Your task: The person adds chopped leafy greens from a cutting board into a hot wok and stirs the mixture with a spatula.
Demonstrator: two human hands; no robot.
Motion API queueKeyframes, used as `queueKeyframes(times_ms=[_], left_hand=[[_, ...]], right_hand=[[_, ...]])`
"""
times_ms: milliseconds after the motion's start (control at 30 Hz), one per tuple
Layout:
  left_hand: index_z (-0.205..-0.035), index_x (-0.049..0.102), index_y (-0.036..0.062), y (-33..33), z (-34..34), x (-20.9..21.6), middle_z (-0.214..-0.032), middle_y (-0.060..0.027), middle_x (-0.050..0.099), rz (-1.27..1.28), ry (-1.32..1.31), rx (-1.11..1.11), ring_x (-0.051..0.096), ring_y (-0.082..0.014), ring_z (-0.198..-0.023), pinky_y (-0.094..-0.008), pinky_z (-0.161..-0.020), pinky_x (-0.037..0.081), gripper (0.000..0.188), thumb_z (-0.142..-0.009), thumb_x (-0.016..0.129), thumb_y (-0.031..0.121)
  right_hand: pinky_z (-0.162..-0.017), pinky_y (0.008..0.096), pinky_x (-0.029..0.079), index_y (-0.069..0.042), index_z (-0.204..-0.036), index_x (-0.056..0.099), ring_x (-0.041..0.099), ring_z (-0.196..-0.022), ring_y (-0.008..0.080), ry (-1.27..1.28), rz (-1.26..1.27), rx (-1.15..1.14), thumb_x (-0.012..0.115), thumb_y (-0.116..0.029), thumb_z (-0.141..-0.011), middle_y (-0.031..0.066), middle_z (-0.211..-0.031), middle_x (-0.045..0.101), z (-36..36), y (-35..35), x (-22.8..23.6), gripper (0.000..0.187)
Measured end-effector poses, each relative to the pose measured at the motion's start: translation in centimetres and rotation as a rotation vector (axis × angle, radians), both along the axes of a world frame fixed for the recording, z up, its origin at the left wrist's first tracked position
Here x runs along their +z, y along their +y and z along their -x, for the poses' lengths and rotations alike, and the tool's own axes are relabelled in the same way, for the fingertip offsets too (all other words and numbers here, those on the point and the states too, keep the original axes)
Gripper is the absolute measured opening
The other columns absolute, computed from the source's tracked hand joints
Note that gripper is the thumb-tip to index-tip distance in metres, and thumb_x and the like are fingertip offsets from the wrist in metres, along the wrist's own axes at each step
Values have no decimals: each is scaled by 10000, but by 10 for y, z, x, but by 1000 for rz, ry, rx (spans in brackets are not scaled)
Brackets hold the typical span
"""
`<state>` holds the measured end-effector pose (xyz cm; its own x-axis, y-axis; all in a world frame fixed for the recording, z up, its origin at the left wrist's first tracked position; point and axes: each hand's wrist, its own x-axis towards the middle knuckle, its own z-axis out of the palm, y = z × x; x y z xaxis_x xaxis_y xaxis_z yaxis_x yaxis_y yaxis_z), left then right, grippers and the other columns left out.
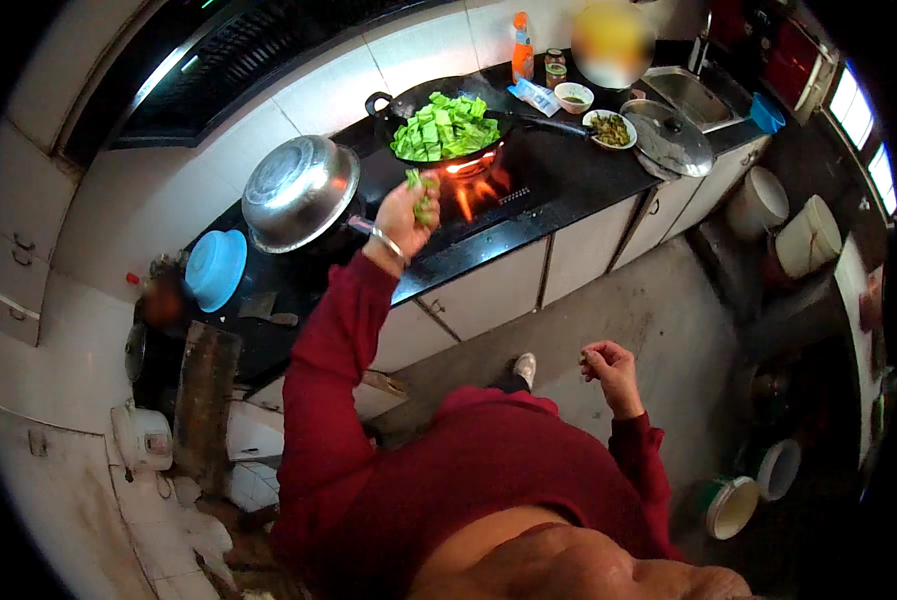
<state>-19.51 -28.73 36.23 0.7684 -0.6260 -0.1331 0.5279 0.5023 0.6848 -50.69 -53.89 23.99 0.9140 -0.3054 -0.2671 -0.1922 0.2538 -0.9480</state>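
My left hand [406,216], with a bracelet at the wrist, is closed around a small bunch of chopped green leaves [425,196]. It is raised just in front of a black wok [377,118], which holds a heap of cut green leaves [444,128]. Orange flame [474,166] glows under the wok's near side. Off to the right, away from the counter, hangs my right hand [617,374]. Its fingers are curled together at the tips, and whatever they may hold is too small to make out.
Left of the wok sits a large upturned metal basin [304,190], then a blue plastic basin [215,268]. To the right are a plate of dark food [610,130], a small bowl [574,97], a glass lid [674,140] and a sink [691,96]. Buckets [807,238] stand at the far right.
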Motion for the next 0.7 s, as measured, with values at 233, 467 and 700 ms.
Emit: queueKeyframes(times_ms=[233,467,700], left_hand=[[-1042,507,109,-59,-174,12,-764,-23,500,-375,-470,292,479,-112,-575,-224,-431,348,185,-877,504,193],[-1318,339,16,-103,-264,23,-1385,-183,305,-862,-396,381,260,-294,-1284,-455,-1027,203,769,-846,356,623],[-1061,567,-37,-111,-275,29,-999,-179,627,-1065,-803,488,640,-249,-844,-307,-774,488,273,-869,391,44]], right_hand=[[-544,223,459,3,-866,597,562,-612,95,-43,117,30,556,-68,-847,54,-740,616,-66,-78,26,85],[-549,223,462,12,-871,594,563,-614,96,-80,152,89,546,-48,-845,60,-735,616,-151,-152,62,80],[-546,218,459,2,-870,588,558,-602,96,-170,122,285,559,-62,-842,58,-726,608,-233,-181,89,76]])
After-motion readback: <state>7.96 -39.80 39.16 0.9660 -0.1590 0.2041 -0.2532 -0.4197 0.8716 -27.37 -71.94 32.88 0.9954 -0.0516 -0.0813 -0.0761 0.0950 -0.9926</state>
